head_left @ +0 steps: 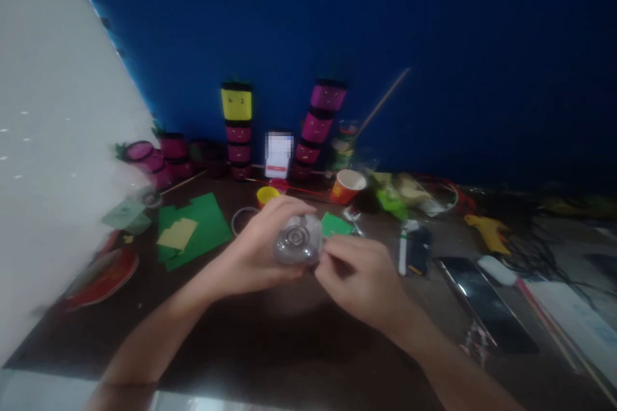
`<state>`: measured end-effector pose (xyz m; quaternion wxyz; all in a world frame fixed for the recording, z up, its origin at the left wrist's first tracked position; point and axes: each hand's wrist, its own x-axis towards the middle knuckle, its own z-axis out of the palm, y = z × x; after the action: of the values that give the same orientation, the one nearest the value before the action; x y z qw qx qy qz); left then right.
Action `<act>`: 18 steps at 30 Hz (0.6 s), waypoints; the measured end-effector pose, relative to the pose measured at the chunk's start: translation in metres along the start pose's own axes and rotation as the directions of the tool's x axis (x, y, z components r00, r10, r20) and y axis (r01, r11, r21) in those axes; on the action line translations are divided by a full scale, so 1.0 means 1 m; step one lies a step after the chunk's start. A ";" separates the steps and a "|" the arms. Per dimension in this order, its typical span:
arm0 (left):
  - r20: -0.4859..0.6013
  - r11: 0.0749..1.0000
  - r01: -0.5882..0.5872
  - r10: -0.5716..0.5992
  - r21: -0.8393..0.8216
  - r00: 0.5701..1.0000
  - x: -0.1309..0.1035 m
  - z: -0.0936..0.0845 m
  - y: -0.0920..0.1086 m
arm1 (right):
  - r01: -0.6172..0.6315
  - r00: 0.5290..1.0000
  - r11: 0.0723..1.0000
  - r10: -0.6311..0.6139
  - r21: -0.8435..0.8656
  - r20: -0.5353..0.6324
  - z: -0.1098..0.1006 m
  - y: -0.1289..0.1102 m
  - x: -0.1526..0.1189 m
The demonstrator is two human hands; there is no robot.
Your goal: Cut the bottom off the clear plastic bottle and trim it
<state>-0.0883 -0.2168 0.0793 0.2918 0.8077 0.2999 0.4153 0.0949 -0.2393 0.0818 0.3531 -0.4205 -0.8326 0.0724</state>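
Note:
A clear plastic bottle (pixel 297 239), seen end-on with round ridges in its base, is held above the table. Around its left side wraps my left hand (pixel 263 247), thumb and fingers closed on it. My right hand (pixel 359 273) is closed in a pinch against the bottle's right edge. What lies between those fingertips, if anything, is hidden. Just behind the hands are a yellow cup (pixel 267 195) and a piece of green paper (pixel 336 225). A dark ring-shaped thing (pixel 236 223) sits partly behind my left hand.
Green sheets (pixel 207 231) lie left, near a red dish (pixel 108 276). Stacked purple figures (pixel 315 125) and a lit phone (pixel 278 154) stand by the blue wall. A paper cup (pixel 348 186), a marker (pixel 403 250), a yellow glue gun (pixel 489 233) and a dark phone (pixel 486 302) are right.

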 end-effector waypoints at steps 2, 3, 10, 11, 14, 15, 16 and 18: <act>0.001 1.000 -0.009 0.009 -0.004 1.000 0.001 0.001 -0.002 | -0.004 1.000 1.000 0.004 0.011 -0.004 0.001 0.000 0.001; 0.006 1.000 -0.014 0.014 -0.005 1.000 0.002 0.002 -0.002 | -0.012 1.000 1.000 0.012 0.015 -0.004 0.001 0.001 0.001; -0.046 0.999 -0.032 0.034 0.039 0.998 0.000 -0.010 0.012 | -0.128 0.991 0.990 0.129 0.060 -0.017 -0.001 0.019 0.001; -0.091 0.997 -0.040 0.046 0.068 0.995 -0.001 -0.014 0.016 | -0.150 0.988 0.985 0.151 0.084 -0.013 -0.003 0.022 0.000; -0.242 0.986 -0.056 0.093 0.158 0.966 -0.003 -0.023 0.021 | -0.138 0.990 0.973 0.135 0.183 0.032 -0.009 0.023 0.004; -0.278 0.984 -0.052 0.098 0.169 0.956 -0.003 -0.025 0.021 | -0.101 0.995 0.972 0.093 0.211 0.045 -0.011 0.020 0.008; -0.304 0.984 -0.050 0.100 0.170 0.947 -0.003 -0.026 0.020 | -0.057 0.998 0.971 0.046 0.232 0.050 -0.013 0.015 0.013; -0.337 0.986 -0.054 0.106 0.159 0.936 -0.003 -0.027 0.018 | 0.040 0.998 0.963 -0.054 0.266 0.044 -0.016 0.005 0.026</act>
<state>-0.1083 -0.2247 0.1032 0.1572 0.7536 0.3430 0.5383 0.0976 -0.2196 0.1053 0.3865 -0.3477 -0.8338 0.1855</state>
